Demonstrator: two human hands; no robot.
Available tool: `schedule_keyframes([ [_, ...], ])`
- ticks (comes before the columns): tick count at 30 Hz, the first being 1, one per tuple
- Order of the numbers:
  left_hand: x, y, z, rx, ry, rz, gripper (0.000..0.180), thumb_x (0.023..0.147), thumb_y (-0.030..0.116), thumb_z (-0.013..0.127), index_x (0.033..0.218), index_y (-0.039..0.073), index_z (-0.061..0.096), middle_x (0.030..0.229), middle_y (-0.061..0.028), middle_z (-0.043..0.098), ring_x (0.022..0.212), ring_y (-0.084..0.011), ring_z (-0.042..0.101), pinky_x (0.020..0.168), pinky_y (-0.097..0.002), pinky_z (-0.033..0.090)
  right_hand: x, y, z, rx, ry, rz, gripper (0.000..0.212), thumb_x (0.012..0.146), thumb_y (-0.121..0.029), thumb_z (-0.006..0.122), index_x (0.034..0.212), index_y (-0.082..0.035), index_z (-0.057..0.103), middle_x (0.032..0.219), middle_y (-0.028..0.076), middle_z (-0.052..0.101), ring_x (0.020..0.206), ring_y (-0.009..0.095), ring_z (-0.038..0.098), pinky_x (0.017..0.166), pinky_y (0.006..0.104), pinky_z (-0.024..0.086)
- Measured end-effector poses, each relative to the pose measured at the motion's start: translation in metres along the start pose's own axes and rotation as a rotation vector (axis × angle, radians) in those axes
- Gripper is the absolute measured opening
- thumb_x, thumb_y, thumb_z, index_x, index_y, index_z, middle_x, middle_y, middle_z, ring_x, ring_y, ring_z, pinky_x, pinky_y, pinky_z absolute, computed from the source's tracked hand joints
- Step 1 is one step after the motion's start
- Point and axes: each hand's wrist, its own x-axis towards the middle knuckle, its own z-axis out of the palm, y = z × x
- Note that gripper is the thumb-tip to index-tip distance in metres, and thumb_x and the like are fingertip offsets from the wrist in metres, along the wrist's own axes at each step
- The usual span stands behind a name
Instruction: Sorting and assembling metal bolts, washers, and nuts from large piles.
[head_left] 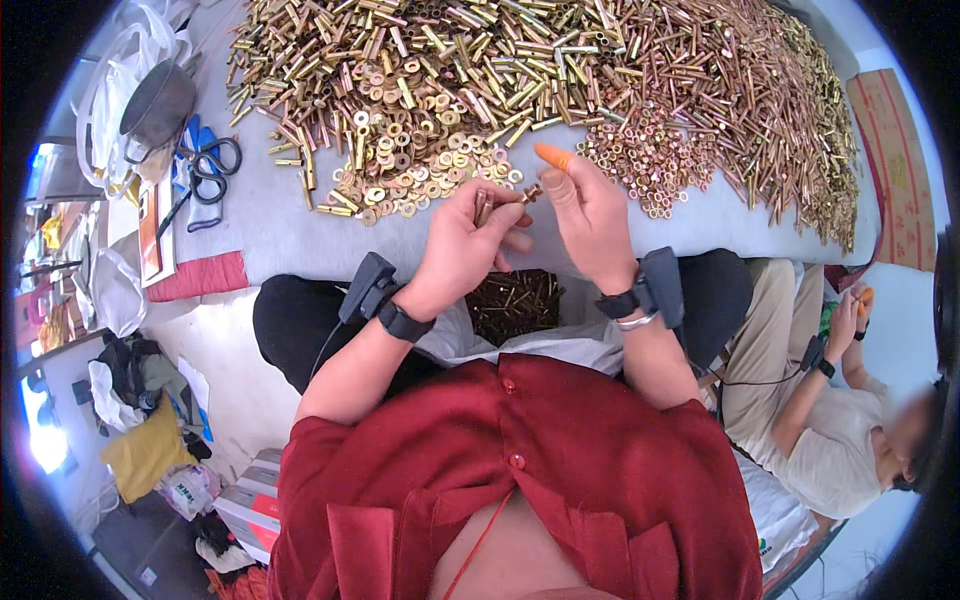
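My left hand [462, 238] is closed around brass-coloured bolts, held just above the near edge of the table. One bolt's end [532, 193], which seems to carry a nut or washer, sticks out past the fingertips toward my right hand. My right hand [594, 222] is beside it with thumb and index finger apart. An orange finger cot [553, 156] covers the index fingertip. Whether the right thumb touches the bolt, I cannot tell. Beyond my hands lie loose flat washers [430, 160] to the left and a heap of small nuts [650, 165] to the right.
Metal sleeves [480, 50] and bolts [760, 110] are heaped across the grey tabletop [270, 225]. Black scissors [210, 170] and a dark metal cup [158, 103] sit at the left. A container of bolts [515, 305] is between my knees. A co-worker [830, 440] sits at the right.
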Motion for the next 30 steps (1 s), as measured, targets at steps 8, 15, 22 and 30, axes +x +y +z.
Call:
schedule_keyframes([
  [8, 0.002, -0.002, -0.004, -0.194, -0.116, 0.0, 0.014, 0.096, 0.011, 0.052, 0.107, 0.002, 0.053, 0.093, -0.0108, 0.065, 0.077, -0.0183, 0.068, 0.051, -0.0243, 0.055, -0.005, -0.01, 0.004, 0.851, -0.151, 0.459, 0.027, 0.095, -0.023, 0.055, 0.104, 0.0, 0.066, 0.088, 0.007, 0.066, 0.086, 0.009, 0.059, 0.074, 0.0233, 0.047],
  [15, 0.007, -0.006, -0.009, -0.388, -0.132, -0.011, 0.016, 0.096, 0.015, 0.052, 0.107, 0.003, 0.053, 0.093, -0.0095, 0.064, 0.08, -0.0203, 0.068, 0.058, -0.0278, 0.058, -0.009, 0.011, -0.003, 1.011, -0.118, 0.547, 0.077, 0.098, -0.057, 0.017, 0.114, 0.006, 0.058, 0.103, 0.012, 0.064, 0.089, 0.02, 0.059, 0.084, 0.034, 0.043],
  [22, 0.005, -0.006, -0.01, -0.399, -0.154, -0.025, 0.016, 0.096, 0.013, 0.052, 0.107, 0.003, 0.054, 0.096, -0.011, 0.064, 0.081, -0.0211, 0.068, 0.062, -0.0285, 0.058, -0.009, 0.028, -0.009, 0.863, -0.135, 0.658, 0.058, 0.099, -0.05, 0.033, 0.1, 0.001, 0.062, 0.088, 0.008, 0.066, 0.078, 0.016, 0.059, 0.072, 0.0276, 0.045],
  [30, -0.01, 0.006, -0.002, 0.03, -0.392, -0.053, 0.021, 0.096, 0.021, 0.055, 0.109, 0.007, 0.064, 0.09, 0.001, 0.064, 0.075, -0.006, 0.063, 0.057, -0.0196, 0.054, 0.042, 0.009, 0.024, 0.157, -0.004, 0.392, 0.031, 0.081, -0.026, 0.07, 0.097, -0.001, 0.061, 0.077, 0.015, 0.064, 0.07, 0.024, 0.063, 0.067, 0.0326, 0.05],
])
